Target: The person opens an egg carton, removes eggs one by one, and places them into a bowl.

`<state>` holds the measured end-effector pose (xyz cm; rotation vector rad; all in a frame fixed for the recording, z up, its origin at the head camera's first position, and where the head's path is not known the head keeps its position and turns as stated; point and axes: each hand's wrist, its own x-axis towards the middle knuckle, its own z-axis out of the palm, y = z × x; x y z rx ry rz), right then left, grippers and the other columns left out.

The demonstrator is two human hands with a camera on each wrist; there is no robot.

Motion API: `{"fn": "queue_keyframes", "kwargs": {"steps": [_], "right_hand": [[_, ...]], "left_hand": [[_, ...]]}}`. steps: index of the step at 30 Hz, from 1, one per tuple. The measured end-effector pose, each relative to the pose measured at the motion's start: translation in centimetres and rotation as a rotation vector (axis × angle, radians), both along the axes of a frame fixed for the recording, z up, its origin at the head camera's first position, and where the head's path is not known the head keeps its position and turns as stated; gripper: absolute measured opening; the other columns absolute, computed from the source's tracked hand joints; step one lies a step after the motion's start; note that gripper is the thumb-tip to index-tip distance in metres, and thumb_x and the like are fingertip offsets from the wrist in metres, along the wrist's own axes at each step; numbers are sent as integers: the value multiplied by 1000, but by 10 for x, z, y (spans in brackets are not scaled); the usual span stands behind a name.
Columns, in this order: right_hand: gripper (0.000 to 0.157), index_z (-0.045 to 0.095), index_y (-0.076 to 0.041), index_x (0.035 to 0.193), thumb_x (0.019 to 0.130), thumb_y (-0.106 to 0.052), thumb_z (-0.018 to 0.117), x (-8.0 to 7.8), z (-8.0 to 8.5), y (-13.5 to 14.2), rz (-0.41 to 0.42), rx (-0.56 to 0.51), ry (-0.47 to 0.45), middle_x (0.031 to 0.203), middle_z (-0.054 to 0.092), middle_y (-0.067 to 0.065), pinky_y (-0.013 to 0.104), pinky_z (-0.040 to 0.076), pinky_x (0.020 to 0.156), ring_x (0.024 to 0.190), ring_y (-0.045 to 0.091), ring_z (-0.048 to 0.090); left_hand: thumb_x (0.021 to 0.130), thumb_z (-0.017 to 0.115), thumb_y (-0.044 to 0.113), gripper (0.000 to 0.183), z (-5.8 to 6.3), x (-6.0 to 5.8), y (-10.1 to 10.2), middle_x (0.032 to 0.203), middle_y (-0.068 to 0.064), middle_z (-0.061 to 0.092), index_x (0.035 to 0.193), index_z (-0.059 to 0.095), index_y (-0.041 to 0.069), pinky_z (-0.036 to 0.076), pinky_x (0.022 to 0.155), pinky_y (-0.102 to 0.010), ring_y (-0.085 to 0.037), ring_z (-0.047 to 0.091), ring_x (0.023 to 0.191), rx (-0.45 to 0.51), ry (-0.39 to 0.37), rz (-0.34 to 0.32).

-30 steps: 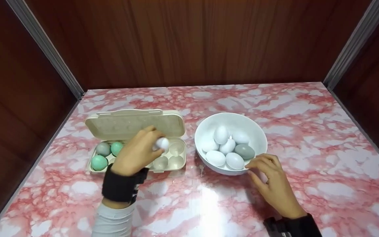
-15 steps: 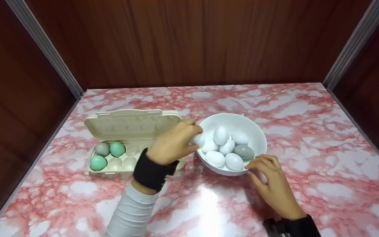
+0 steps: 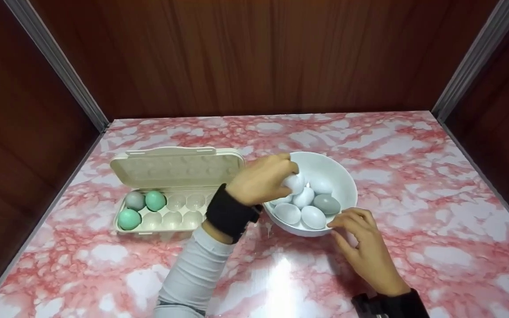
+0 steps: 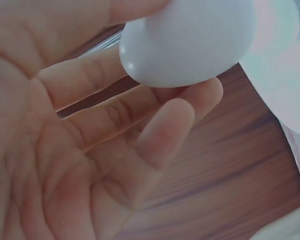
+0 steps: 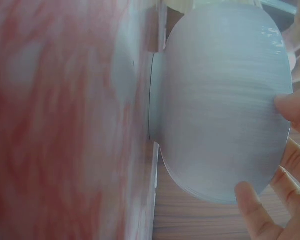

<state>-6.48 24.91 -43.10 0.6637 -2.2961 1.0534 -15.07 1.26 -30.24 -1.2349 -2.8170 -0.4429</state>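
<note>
A white egg (image 4: pixel 190 45) is pinched between the thumb and fingertips of my left hand (image 3: pixel 261 181), over the left side of a white bowl (image 3: pixel 325 165). Inside the bowl lie several white eggs and one grey egg (image 3: pixel 327 204). My right hand (image 3: pixel 365 249) grips the bowl's near right rim; in the right wrist view, the thumb (image 5: pixel 295 106) presses its smooth outer wall. To the left stands a beige egg carton (image 3: pixel 177 157) with its lid up. A grey egg (image 3: pixel 135 201) and two green eggs (image 3: pixel 155 201) sit in its left cups.
The pink-and-white marbled table (image 3: pixel 276 128) carries both containers side by side. Brown wood panels (image 3: pixel 272 57) rise behind it and at both sides, with grey metal strips in the corners. My left forearm crosses in front of the carton's right end.
My left hand has carried the white egg rightward from above the carton to over the bowl. More carton cups show now. My right hand has stayed at the bowl rim.
</note>
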Motion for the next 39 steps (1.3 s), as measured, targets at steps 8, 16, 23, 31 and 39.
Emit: {"fn": "queue_keyframes", "kwargs": {"steps": [8,16,23,31,39], "right_hand": [[32,72,-12,96,74,12,77,1,0,1,-6,5,18,101,71,3,17,32,100,111,20,50],[33,71,-12,96,74,12,77,1,-1,2,-7,4,38,100,71,2,17,33,100,110,20,51],[32,71,-13,96,75,11,76,2,0,2,-16,16,10,101,71,2,17,32,101,111,19,50],[32,71,-13,96,76,11,76,1,1,1,-19,20,-16,102,71,2,17,32,101,112,19,50],[33,71,-13,95,75,12,76,1,0,0,-12,16,-13,101,71,2,17,32,100,112,19,50]], "left_hand": [[83,74,11,24,-3,-12,33,105,-10,68,106,72,4,50,84,-33,-22,61,94,-76,-28,-46],[80,75,11,23,-18,-20,57,105,-4,69,103,72,6,48,82,-27,-15,57,91,-141,-91,-29],[81,76,12,27,-26,-23,67,111,-5,70,106,72,6,50,87,-28,-17,62,99,-183,-145,-8],[83,75,12,25,-25,-23,67,110,-5,68,106,68,5,47,79,-27,-15,57,93,-215,-175,31],[83,73,11,18,-24,-24,65,80,3,45,82,56,9,32,63,-24,-12,38,75,-216,-164,18]]}}
